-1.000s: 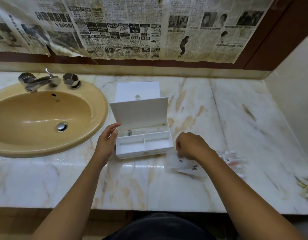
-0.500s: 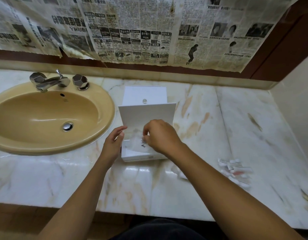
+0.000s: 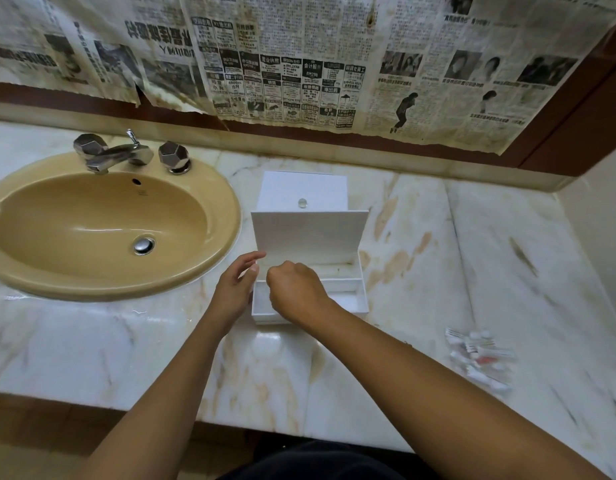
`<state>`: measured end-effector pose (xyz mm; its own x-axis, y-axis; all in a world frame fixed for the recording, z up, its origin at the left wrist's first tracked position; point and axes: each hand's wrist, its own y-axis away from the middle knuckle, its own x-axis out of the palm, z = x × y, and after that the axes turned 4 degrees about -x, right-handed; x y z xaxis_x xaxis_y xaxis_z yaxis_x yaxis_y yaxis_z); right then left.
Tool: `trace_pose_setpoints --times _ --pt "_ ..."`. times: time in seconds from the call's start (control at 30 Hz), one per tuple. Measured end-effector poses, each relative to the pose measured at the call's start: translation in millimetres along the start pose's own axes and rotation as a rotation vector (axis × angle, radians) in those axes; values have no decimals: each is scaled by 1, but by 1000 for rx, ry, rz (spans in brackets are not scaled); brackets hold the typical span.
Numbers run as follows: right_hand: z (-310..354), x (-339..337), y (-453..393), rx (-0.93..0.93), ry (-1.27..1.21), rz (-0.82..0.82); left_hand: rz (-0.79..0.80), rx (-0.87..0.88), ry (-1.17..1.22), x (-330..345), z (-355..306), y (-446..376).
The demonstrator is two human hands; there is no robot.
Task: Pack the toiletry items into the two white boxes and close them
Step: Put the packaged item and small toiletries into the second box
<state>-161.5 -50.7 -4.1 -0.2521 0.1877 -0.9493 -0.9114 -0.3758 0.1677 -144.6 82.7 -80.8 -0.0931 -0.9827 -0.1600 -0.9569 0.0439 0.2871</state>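
Note:
An open white box (image 3: 348, 303) stands on the marble counter with its lid (image 3: 310, 233) upright. A second white box (image 3: 301, 190), shut and with a small round knob, sits right behind it. My left hand (image 3: 235, 289) rests flat against the open box's left wall, fingers straight. My right hand (image 3: 296, 289) is curled over the box's left compartment, knuckles up; its fingertips and anything in them are hidden. A pile of small toiletry tubes and sachets (image 3: 479, 356) lies on the counter to the right.
A tan oval sink (image 3: 102, 233) with a chrome tap (image 3: 116, 155) fills the left side. Newspaper (image 3: 299, 57) covers the wall above the counter. A side wall closes the right end. The counter's front edge runs just below my forearms.
My right hand picked a clear sachet off the counter at the right, carried it left over the open box, and now dips into the left compartment. The left hand stayed at the box's side.

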Motion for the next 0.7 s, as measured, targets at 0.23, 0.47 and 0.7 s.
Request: trace_pose_setpoints --times 0.23,0.47,0.7 --pt "0 14 -4 73 -89 136 9 -11 -20 -1 0 -1" --pt "2 11 -2 65 -107 119 13 -17 -46 -3 2 -3" --pt "-2 21 10 112 -268 284 0 2 -75 -2 0 -2"
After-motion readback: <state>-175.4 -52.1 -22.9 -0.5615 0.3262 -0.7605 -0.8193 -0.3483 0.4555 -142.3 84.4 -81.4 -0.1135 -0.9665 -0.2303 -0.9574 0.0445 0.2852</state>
